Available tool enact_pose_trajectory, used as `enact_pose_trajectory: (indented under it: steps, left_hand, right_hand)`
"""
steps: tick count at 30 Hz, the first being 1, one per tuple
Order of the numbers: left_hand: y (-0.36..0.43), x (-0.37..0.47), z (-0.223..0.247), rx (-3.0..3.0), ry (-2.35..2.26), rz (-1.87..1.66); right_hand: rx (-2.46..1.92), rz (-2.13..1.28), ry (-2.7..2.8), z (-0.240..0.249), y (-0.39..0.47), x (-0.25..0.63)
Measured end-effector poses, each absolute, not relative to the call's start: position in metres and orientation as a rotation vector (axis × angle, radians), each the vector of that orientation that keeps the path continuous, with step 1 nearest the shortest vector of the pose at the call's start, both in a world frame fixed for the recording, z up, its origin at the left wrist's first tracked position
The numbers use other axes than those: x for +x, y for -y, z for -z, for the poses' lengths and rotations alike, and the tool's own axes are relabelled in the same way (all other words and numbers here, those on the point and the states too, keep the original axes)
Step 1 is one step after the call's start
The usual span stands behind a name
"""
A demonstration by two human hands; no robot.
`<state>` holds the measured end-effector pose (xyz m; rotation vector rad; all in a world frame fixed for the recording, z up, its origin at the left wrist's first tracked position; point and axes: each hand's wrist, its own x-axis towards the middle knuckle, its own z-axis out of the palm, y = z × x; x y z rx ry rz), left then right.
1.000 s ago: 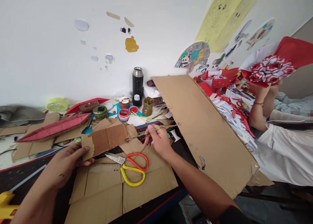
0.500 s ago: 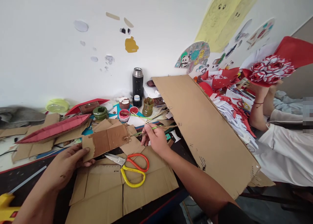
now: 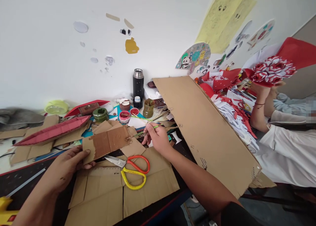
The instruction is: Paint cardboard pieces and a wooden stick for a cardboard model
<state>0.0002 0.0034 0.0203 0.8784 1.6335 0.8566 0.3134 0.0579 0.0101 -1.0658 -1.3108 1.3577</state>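
My left hand (image 3: 71, 161) grips the left end of a cardboard piece (image 3: 87, 149), thumb on top. Brown paint covers most of that piece; its left end is bare. Pinched in my right hand (image 3: 156, 137) is a thin green paintbrush (image 3: 140, 133), its bristles touching the painted right end. Below the piece, scissors (image 3: 134, 170) with one orange and one yellow handle lie on flat cardboard sheets (image 3: 153, 193). A clear ruler (image 3: 106, 172) rests partly under the blades.
Paint jars (image 3: 100, 114) and a black thermos (image 3: 138, 84) stand at the back. A large cardboard panel (image 3: 209, 137) leans on the right. A pink cardboard boat shape (image 3: 54, 130) and a yellow glue gun (image 3: 8, 212) are left. Another person holds a red-and-white bouquet (image 3: 274, 69).
The brush in my right hand has tilted, its rear end swinging up and left, while its tip stays at the painted end. My left hand keeps its hold.
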Motion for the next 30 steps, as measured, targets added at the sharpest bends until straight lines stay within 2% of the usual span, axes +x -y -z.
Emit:
enact_pose_trajectory:
  steps: [7,20,30]
  left_hand:
    - [-0.002,0.004,-0.025,0.764,-1.609,-0.93]
    - [-0.003,0.007,-0.028,0.717,-1.614,-0.914]
    - [-0.003,0.004,-0.024,0.718,-1.603,-0.918]
  right_hand:
    - [-1.058,-1.327,1.328,-0.012,-0.077,0.3]
    - [-1.096,-1.341,1.265,-0.02,-0.054,0.338]
    - [-1.105,-1.368,1.266,-0.013,-0.056,0.331]
